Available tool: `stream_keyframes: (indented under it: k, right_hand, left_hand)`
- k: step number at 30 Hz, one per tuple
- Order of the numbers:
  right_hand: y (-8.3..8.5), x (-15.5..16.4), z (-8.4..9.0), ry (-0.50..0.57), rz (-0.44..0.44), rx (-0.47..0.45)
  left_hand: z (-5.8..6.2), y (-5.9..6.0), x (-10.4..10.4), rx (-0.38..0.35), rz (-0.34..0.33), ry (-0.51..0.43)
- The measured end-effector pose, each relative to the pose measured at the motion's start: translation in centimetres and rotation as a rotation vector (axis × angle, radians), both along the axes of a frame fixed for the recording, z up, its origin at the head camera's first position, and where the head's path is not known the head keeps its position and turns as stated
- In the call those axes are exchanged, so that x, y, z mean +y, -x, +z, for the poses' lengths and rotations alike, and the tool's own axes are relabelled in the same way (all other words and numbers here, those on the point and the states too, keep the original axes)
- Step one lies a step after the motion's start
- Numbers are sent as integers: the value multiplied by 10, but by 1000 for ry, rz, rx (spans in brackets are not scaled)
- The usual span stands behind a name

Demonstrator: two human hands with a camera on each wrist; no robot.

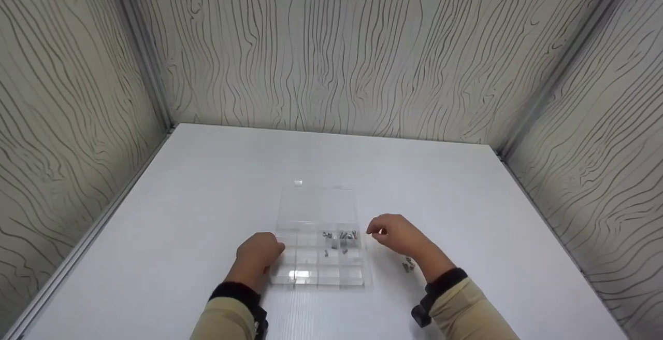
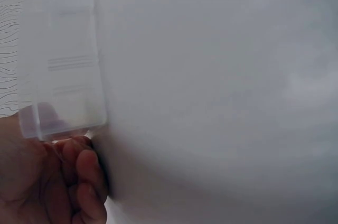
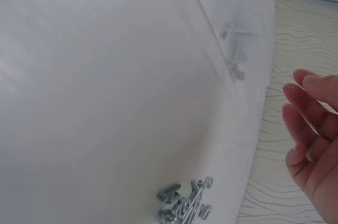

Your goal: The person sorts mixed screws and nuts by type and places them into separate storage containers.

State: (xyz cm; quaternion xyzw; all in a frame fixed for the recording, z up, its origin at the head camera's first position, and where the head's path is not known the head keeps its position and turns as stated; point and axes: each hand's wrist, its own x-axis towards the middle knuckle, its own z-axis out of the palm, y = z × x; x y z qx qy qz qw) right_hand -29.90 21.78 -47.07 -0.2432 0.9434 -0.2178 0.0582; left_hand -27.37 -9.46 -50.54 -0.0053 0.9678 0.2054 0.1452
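Head view, lower centre: left hand (image 1: 259,252) grips clear compartment box (image 1: 306,258) at left edge. Right hand (image 1: 398,234) beside it, released, fingers loosely bent. Screws (image 3: 185,205): bottom centre, right-wrist view.

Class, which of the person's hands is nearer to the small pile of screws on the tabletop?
Right: the right hand is just beyond the pile of screws. The left hand is farther away, at the left edge of the clear box.
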Motion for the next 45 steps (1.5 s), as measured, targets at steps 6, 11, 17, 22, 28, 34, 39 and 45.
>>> stream_keyframes:
  k: [6, 11, 17, 22, 28, 34, 39, 45]
  right_hand:
    - [4, 14, -1, -57, -193, 1]
    - [5, 29, -6, -139, -320, -43]
    - [5, 41, -13, -220, -369, -150]
    - [4, 44, -18, -225, -386, -175]
    - [2, 43, -23, -259, -400, -158]
    - [3, 41, -27, -290, -398, -171]
    - [4, 37, -26, -281, -410, -193]
    - [9, 28, -18, -216, -431, -209]
  left_hand:
    - [-1, 1, 0, -6, 6, -1]
    - [-2, 2, 1, -9, 17, -3]
    - [-1, 1, 1, -2, 16, 4]
    - [-1, 1, 1, -8, 21, -6]
    - [-1, 1, 1, -7, 28, -16]
    - [-2, 1, 0, 2, 29, -20]
    - [-2, 1, 1, 0, 41, -29]
    - [-1, 1, 1, 0, 37, -14]
